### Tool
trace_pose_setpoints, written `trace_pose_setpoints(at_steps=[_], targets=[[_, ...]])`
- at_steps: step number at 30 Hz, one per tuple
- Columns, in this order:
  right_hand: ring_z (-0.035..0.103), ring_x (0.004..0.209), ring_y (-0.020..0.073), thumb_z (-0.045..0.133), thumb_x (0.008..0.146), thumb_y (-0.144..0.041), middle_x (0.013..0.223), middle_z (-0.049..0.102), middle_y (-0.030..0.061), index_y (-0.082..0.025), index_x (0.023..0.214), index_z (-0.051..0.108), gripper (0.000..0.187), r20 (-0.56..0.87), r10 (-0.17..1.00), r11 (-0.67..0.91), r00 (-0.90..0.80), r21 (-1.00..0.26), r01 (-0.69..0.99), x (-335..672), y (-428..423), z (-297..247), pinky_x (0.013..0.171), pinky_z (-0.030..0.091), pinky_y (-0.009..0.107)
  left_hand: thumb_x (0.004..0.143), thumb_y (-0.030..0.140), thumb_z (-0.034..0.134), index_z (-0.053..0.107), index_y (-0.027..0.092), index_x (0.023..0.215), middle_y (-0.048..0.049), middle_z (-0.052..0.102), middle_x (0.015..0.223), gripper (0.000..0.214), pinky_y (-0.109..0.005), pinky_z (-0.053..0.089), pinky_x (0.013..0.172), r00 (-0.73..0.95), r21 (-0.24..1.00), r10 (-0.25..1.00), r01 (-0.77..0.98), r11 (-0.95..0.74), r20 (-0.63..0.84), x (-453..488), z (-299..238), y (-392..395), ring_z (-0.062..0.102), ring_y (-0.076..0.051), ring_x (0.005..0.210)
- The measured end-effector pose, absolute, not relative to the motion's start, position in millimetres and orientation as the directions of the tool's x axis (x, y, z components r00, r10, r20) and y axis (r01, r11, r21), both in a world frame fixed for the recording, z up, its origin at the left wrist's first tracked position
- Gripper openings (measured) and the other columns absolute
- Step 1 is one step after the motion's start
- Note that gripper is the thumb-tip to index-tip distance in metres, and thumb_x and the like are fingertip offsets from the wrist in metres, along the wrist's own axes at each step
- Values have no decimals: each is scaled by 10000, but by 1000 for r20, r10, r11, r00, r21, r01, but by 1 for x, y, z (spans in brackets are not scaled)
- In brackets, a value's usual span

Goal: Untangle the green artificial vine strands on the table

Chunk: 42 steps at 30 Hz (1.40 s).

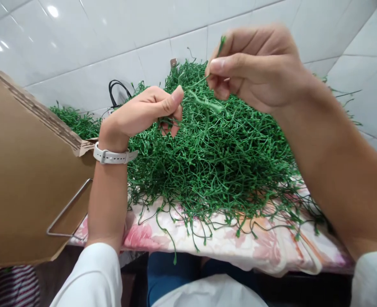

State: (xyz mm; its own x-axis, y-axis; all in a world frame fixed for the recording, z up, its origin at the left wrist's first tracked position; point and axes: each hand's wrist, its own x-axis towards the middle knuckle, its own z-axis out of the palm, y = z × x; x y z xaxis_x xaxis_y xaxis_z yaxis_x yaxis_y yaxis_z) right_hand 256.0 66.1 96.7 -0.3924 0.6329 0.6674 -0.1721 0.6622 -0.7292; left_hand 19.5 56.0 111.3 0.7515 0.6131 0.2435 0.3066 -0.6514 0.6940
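Observation:
A large tangled heap of thin green stems (217, 157), which look like plastic, lies in front of me. My left hand (150, 106) is closed above the heap's left part, with its thumb on top and green stems between its fingers. Higher up and to the right, my right hand (255, 68) pinches a green stem (221, 44) between thumb and fingers. Its tip pokes up above the thumb, and a thin length runs down toward my left hand. Other stems near the left thumb are blurred, so where each one ends is unclear.
A cardboard box (28, 179) stands at the left, with a bent metal wire (68, 207) by its side. Floral cloth (163, 236) covers the table under the heap. Behind are a white tiled wall (111, 34) and a black cable loop (111, 91).

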Motion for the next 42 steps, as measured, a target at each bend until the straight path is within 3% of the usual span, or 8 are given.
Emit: trace_pose_setpoints(at_steps=[6,9,15,23,28,33,37,42], targets=[[393,401,87,602,869,-97,594,500,-41,-250,633,476,309,699,694,720,172,-669,-188,293,101,102,385,278,290,950,761,480,748,141,679,-66,718,628,728,-229,456,475,810,474,581,483,-736,77,25,128,31,640,-113,536],[431,371,75,659,901,-129,557,549,-31,-240,630,577,305,729,669,727,145,-682,80,318,107,103,372,295,304,958,750,471,752,166,686,-61,732,659,703,-243,492,512,802,493,576,442,-749,158,21,135,23,655,-119,559],[364,433,16,764,880,-218,439,461,-56,-176,585,657,317,675,711,670,-199,-563,483,309,90,98,407,205,238,989,719,445,778,171,736,-68,731,659,689,-237,482,507,820,474,552,430,-768,151,19,131,29,608,-107,545],[498,515,61,582,1018,-516,636,575,-12,-179,807,700,414,649,567,804,-508,-569,170,275,64,102,471,377,222,1048,618,413,769,131,789,-40,710,669,657,-214,469,527,827,493,547,425,-759,129,26,128,30,578,-84,546],[330,528,38,686,965,-471,584,396,-72,-168,813,652,341,584,447,868,-678,-468,169,268,55,102,471,230,217,1023,674,411,735,140,799,-59,764,752,663,-222,506,580,825,553,556,418,-721,103,28,126,29,605,-91,591],[332,572,54,728,883,-272,594,376,-57,-179,658,561,295,619,540,826,-570,-519,220,273,68,98,519,259,252,1015,669,441,726,134,727,-43,701,665,670,-227,499,601,767,500,629,497,-709,129,21,129,29,626,-102,605],[332,595,54,677,820,-82,602,364,-50,-173,591,486,312,762,589,769,-269,-426,477,291,85,102,546,245,279,999,685,472,755,114,691,-41,634,569,708,-225,439,544,683,376,721,642,-668,116,10,138,24,585,-103,549],[428,531,58,727,858,-217,584,501,-38,-212,691,665,179,775,628,688,-62,-517,510,313,100,103,530,305,321,977,720,484,808,167,841,-83,787,797,655,-229,501,583,747,477,656,541,-692,104,0,145,16,660,-129,657]])
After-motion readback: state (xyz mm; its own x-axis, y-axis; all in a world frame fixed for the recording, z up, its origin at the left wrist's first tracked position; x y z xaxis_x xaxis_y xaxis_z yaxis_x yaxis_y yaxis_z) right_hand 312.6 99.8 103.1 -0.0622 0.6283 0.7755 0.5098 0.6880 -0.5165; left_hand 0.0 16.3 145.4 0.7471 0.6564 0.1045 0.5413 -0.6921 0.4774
